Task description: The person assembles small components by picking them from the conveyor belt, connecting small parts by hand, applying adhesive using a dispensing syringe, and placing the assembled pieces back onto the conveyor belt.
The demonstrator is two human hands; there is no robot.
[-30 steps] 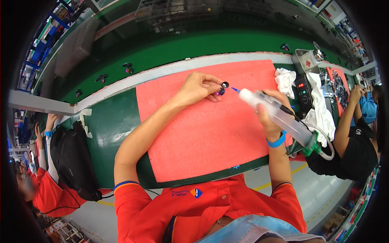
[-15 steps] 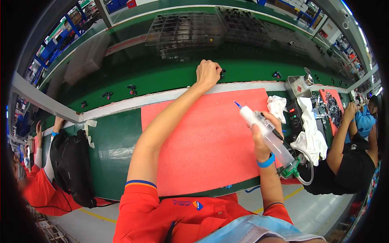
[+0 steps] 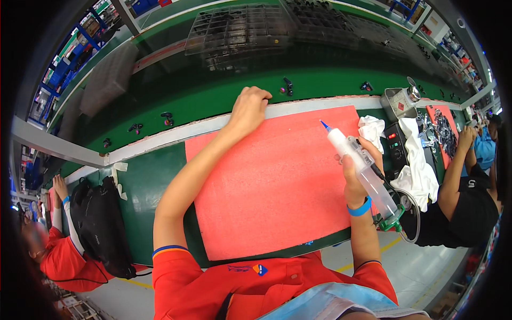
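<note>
My left hand (image 3: 249, 109) reaches over the far edge of the red mat (image 3: 277, 186) to the white strip beside the green conveyor belt (image 3: 213, 96). Its fingers are curled and nothing shows in them. A small black part with a purple bit (image 3: 287, 86) lies on the belt just beyond that hand. My right hand (image 3: 354, 173) grips a large clear syringe dispenser (image 3: 368, 176) over the mat's right edge. The blue tip (image 3: 323, 125) points up and left, and a hose leaves the dispenser's green rear end (image 3: 392, 221).
More small black parts (image 3: 166, 117) ride the belt. White cloths (image 3: 370, 128), a black control box (image 3: 397, 144) and a metal container (image 3: 397, 101) sit to the right. A co-worker (image 3: 469, 181) works at the right, another person (image 3: 53, 250) and a black bag (image 3: 98, 224) are at left. Clear part trays (image 3: 240, 32) stand behind.
My left hand carried the small black part from the mat to the belt and has let it go; it now rests just short of it. The dispenser has tilted more upright.
</note>
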